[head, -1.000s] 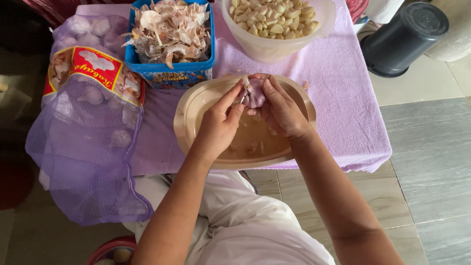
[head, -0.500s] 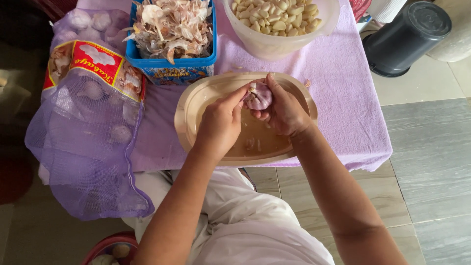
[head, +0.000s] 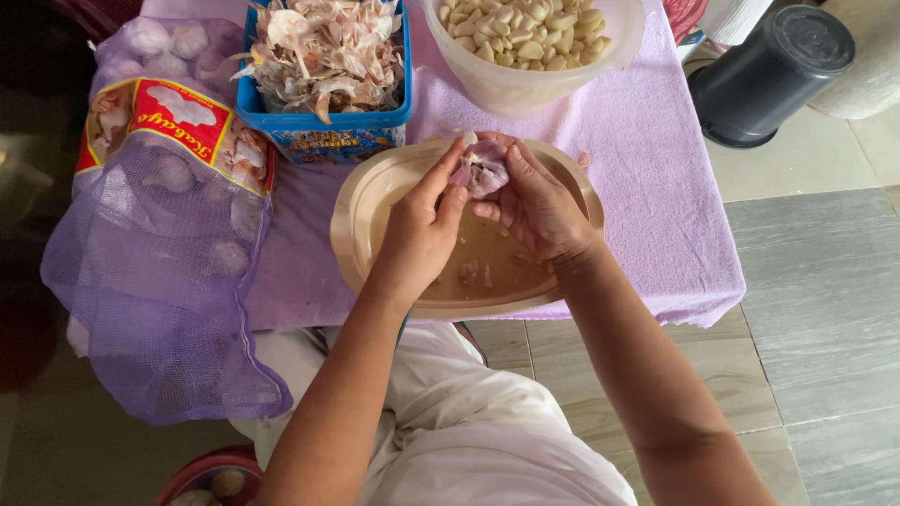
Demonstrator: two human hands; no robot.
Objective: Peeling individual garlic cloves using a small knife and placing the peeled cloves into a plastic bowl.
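Garlic bulb (head: pixel 485 169) pinched between both hands, left hand (head: pixel 419 232) and right hand (head: pixel 534 201), over tan plate (head: pixel 375 201), probably so skins drop in. Peeled cloves sit apart in the tub (head: pixel 525 84).

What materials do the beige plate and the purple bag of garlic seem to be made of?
The beige plate looks like plastic: smooth, slightly glossy, with a thin moulded rim. The purple bag seems to be a fine synthetic mesh, since the garlic bulbs show through its weave. Both are judged by look only.

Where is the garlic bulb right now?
In the head view, the garlic bulb sits between the left hand and right hand, above the tan plate.
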